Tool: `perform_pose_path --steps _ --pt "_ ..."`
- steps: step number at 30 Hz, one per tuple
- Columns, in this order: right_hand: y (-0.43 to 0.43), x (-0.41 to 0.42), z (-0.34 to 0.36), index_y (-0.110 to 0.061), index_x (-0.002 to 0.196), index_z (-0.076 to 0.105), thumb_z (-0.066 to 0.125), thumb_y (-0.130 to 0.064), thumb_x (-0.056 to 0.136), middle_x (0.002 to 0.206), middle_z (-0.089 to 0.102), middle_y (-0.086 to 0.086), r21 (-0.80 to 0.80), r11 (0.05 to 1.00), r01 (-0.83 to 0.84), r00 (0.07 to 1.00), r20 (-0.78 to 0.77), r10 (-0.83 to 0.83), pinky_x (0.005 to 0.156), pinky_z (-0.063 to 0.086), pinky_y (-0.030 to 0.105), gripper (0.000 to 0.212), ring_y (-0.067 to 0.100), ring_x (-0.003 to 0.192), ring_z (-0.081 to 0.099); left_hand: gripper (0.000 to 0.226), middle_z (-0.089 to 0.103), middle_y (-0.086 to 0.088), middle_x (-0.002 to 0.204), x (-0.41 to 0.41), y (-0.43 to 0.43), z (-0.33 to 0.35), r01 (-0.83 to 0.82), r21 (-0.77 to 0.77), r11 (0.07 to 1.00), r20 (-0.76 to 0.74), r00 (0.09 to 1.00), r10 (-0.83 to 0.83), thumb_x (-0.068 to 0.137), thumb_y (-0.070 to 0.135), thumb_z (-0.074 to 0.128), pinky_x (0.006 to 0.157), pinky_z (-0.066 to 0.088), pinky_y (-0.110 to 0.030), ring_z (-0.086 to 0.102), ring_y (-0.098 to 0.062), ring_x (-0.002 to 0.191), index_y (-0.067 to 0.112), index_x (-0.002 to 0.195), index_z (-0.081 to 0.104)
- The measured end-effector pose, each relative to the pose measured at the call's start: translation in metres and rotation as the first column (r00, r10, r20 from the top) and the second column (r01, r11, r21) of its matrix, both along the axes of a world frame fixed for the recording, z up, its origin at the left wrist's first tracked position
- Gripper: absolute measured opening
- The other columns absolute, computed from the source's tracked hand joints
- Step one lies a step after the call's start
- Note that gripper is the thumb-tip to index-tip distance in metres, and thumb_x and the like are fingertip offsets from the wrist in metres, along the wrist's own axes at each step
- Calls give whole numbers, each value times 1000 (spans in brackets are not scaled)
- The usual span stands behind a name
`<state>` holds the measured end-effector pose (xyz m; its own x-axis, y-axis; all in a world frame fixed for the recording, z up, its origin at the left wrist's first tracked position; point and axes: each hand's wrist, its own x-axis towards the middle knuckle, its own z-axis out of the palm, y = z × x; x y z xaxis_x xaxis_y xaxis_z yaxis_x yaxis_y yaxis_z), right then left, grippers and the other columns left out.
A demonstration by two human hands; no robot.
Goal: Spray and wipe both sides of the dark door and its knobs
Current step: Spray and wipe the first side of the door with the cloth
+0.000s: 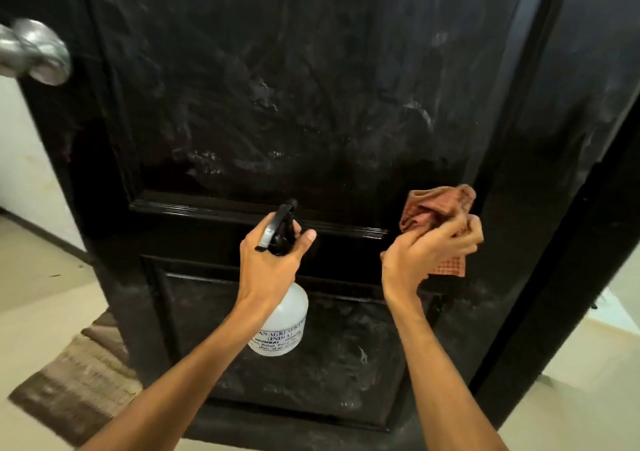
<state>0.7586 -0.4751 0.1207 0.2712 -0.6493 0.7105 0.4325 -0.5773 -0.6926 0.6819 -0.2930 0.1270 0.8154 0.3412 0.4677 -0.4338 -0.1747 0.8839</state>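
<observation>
The dark panelled door (294,104) fills the view, its upper panel streaked with pale smears and droplets. A silver round knob (34,52) sticks out at its upper left edge. My left hand (273,260) grips the black trigger head of a clear spray bottle (284,326) with a white label, held upright in front of the door's middle rail. My right hand (429,253) holds a crumpled reddish-brown checked cloth (436,208) just off the door, right of the bottle.
A black door frame (554,277) runs down the right side. A brown striped mat (76,381) lies on the pale tiled floor (41,277) at lower left, partly under the door. A white wall (31,159) stands behind the door's left edge.
</observation>
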Motion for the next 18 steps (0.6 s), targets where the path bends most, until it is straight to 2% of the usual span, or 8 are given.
perform_pose_path --steps 2,5,6,10,12,14,15,18 --pt "43 -1 7 -5 131 41 49 18 72 141 34 28 -183 983 -33 999 -16 30 111 25 47 64 38 120 34 18 61 3 65 -8 32 10 -55 21 998 13 998 54 88 20 82 50 44 -29 50 -9 46 15 87 65" --pt "86 1 -5 -8 147 49 57 14 75 146 31 18 -734 672 -93 994 -25 110 114 20 41 76 39 124 36 18 61 0 65 -16 62 17 -120 26 992 29 992 119 88 18 83 45 42 -28 48 -10 43 11 90 66" --pt "95 2 2 -10 149 49 59 13 79 146 32 17 -760 644 -83 992 -1 127 115 21 39 75 38 125 38 18 61 1 65 -21 79 20 -140 4 990 36 989 140 88 17 82 44 42 -27 48 -10 42 10 91 66" --pt "112 6 29 -3 142 56 53 16 87 145 38 21 -340 940 -39 998 38 55 117 17 34 58 39 126 36 16 60 2 66 -27 116 21 -165 -57 985 13 986 166 89 15 81 41 38 -25 46 -7 41 8 92 67" --pt "142 8 18 1 138 58 56 17 77 146 32 18 -634 772 -50 994 47 102 115 21 40 63 39 123 36 14 57 7 59 -26 128 16 -180 -56 982 -4 984 180 90 14 80 42 36 -25 44 -7 40 10 89 66" --pt "175 7 6 -4 144 55 62 12 74 146 32 14 -918 384 -102 970 -7 242 105 37 45 73 37 119 39 15 55 13 54 -29 146 10 -214 -30 976 -16 977 214 90 13 80 49 36 -24 45 -4 42 15 86 66" --pt "183 8 14 -6 146 54 62 11 75 145 33 13 -948 305 -92 962 -6 273 99 43 46 73 36 117 40 16 55 14 54 -30 153 9 -224 -25 974 -16 975 224 90 13 80 52 37 -24 47 -3 43 17 85 66" --pt "213 8 57 -8 146 53 49 13 81 143 38 14 -780 606 -153 969 2 247 98 42 45 68 34 115 39 15 57 11 60 -38 180 9 -248 -50 968 -7 969 248 90 14 80 46 37 -21 47 -3 43 16 88 66"
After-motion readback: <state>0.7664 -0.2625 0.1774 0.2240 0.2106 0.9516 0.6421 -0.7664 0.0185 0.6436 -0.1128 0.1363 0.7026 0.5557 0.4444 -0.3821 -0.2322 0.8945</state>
